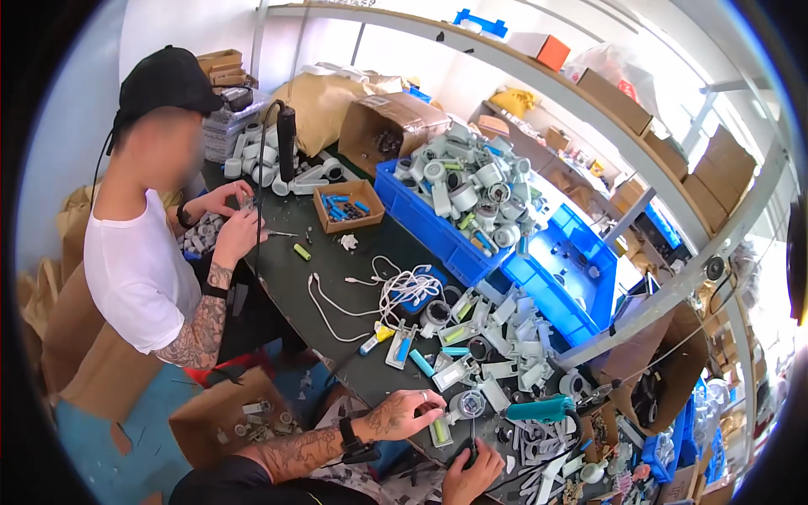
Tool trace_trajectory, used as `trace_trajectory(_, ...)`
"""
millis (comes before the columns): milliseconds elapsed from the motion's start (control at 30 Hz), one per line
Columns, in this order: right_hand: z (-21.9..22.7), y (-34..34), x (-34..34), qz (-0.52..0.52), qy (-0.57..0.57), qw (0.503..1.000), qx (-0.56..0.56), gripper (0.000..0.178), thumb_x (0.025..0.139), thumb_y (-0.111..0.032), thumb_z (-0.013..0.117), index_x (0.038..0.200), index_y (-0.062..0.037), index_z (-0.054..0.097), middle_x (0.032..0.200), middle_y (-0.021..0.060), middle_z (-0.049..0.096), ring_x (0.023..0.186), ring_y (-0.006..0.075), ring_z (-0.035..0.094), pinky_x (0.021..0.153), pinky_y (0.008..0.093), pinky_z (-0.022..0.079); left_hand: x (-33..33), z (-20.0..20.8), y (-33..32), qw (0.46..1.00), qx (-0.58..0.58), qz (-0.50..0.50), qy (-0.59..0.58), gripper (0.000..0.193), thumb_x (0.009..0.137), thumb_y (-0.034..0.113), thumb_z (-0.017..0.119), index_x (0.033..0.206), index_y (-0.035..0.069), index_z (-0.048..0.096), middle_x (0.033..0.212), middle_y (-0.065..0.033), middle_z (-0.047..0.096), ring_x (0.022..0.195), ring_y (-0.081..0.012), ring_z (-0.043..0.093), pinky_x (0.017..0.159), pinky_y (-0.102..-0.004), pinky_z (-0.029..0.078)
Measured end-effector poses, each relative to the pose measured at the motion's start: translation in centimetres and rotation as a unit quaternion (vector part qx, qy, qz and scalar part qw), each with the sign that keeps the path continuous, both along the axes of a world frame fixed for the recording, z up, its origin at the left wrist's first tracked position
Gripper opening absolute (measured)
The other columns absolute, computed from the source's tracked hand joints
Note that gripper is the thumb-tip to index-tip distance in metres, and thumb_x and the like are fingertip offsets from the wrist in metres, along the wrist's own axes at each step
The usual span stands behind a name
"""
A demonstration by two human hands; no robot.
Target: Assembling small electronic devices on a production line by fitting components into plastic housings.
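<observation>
Close to the table's near edge lies a white plastic housing (pixel 465 405) with a round clear-centred head. Its handle part is open and shows a green battery cell (pixel 440 432). My left hand (pixel 406 414) is closed beside the round head, thumb and fingertips pinched together; what they hold, if anything, is too small to make out. My right hand (pixel 473 475) grips the dark handle of a screwdriver (pixel 472 429), its thin shaft pointing up at the round head. A teal electric screwdriver (pixel 539 410) on a cord lies just right of the housing.
Many white housings (pixel 505 332) with battery cells are heaped ahead. Behind are a piled blue crate (pixel 438 231) and another blue crate (pixel 581 307). White cables (pixel 408 290), a yellow-white tube (pixel 376 338) and a small cardboard box (pixel 348 206) lie leftward. A co-worker (pixel 139 252) handles parts at left.
</observation>
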State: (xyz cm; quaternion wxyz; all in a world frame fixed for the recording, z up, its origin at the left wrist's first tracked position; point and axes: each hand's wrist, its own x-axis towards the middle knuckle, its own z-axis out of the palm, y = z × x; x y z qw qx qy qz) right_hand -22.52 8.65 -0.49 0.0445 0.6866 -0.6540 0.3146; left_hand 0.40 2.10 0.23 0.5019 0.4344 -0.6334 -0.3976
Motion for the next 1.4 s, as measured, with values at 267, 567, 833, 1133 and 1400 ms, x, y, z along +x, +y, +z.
trace_trajectory(267, 0.7, -0.2, 0.3, 0.015, -0.009, 1.0, -0.013, 0.033, 0.092, -0.005, 0.072, 0.125, 0.0003, 0.07, 0.118, 0.0207, 0.066, 0.112, 0.0436, 0.059, 0.102, 0.055, 0.046, 0.0, 0.4, -0.3, 1.0, -0.007, -0.003, 0.001, 0.02, 0.105, 0.015, 0.075, 0.119, 0.002, 0.076, 0.101, -0.0131, 0.08, 0.092, -0.0231, 0.08, 0.086, -0.0361, 0.063)
trace_trajectory(567, 4.1, -1.6, 3.2, 0.164, -0.088, 0.982, -0.03, 0.031, 0.094, -0.01, 0.078, 0.125, -0.0063, 0.074, 0.127, 0.0151, 0.067, 0.121, 0.0393, 0.057, 0.107, 0.053, 0.045, 0.7, 0.9, -0.3, 0.999, 0.026, -0.04, 0.011, 0.02, 0.103, 0.019, 0.079, 0.118, 0.006, 0.079, 0.11, -0.0114, 0.083, 0.102, -0.0266, 0.081, 0.093, -0.0376, 0.062)
trace_trajectory(833, 4.3, -5.9, 4.2, 0.198, -0.111, 0.974, -0.024, 0.027, 0.089, -0.006, 0.085, 0.116, -0.0099, 0.079, 0.127, 0.0098, 0.071, 0.122, 0.0369, 0.062, 0.105, 0.049, 0.05, 0.6, 1.7, -0.8, 0.997, 0.071, -0.03, 0.025, 0.02, 0.103, 0.017, 0.08, 0.117, 0.003, 0.079, 0.106, -0.0112, 0.083, 0.096, -0.0196, 0.081, 0.087, -0.0336, 0.063)
trace_trajectory(1133, 2.9, -6.4, 3.1, 0.221, -0.175, 0.959, -0.008, 0.019, 0.091, -0.003, 0.083, 0.109, -0.0084, 0.077, 0.119, 0.0061, 0.076, 0.122, 0.034, 0.064, 0.105, 0.0456, 0.052, -0.4, 0.8, -1.3, 0.994, 0.1, -0.028, 0.02, 0.016, 0.097, 0.01, 0.086, 0.109, 0.003, 0.079, 0.098, -0.0119, 0.083, 0.086, -0.0177, 0.079, 0.078, -0.0321, 0.062)
trace_trajectory(1400, 2.0, -7.0, 3.2, 0.261, -0.21, 0.941, -0.051, 0.014, 0.099, -0.01, 0.076, 0.11, -0.0058, 0.068, 0.118, 0.0086, 0.069, 0.127, 0.0349, 0.062, 0.107, 0.046, 0.051, -0.2, -1.6, -1.0, 0.989, 0.133, 0.001, 0.071, 0.014, 0.103, -0.004, 0.072, 0.117, -0.002, 0.07, 0.104, -0.0044, 0.071, 0.095, -0.0109, 0.067, 0.087, -0.0256, 0.054)
